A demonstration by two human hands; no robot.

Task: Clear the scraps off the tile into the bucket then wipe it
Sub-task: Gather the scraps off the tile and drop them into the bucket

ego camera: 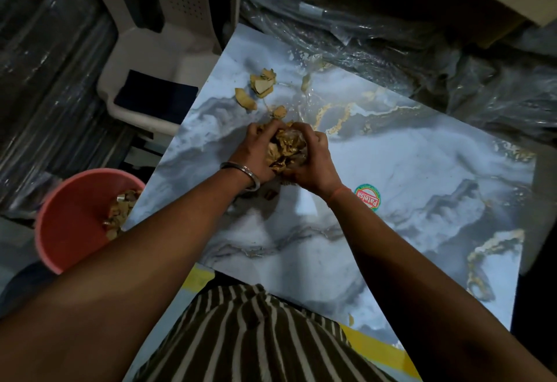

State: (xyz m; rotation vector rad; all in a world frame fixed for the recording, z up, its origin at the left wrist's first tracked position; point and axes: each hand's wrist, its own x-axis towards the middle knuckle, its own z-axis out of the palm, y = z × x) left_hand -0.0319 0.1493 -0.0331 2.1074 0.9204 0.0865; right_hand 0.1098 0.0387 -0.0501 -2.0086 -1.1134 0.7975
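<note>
Head view, looking down over your striped shirt [256, 336]. Both your hands meet at the middle of the marbled tile [407, 170]. Your left hand [256, 152] and right hand [310, 158] cup one bundle of scraps [286, 149] between them, brown papery bits mixed with clear film. Fingers of both hands are curled in around the bundle, pressing it from either side. Whether it is lifted off the tile or resting on it, cannot tell.

Loose scraps [259, 86] lie on the tile beyond your hands, toward its far corner, apart from the bundle. One small bit [271, 194] sits on the tile just under your left wrist.

Metal bangle [241, 173] on the left wrist; red thread [339, 194] on the right.

Pink bucket [69, 219] stands off the tile's left edge, below your left forearm, with scraps already inside against its right wall.

Round red-and-green sticker [366, 197] on the tile, just right of your right wrist. White plastic chair [150, 50] behind the tile's far left, a dark cloth [156, 95] on its seat. Plastic-wrapped goods [391, 35] along the far side.
</note>
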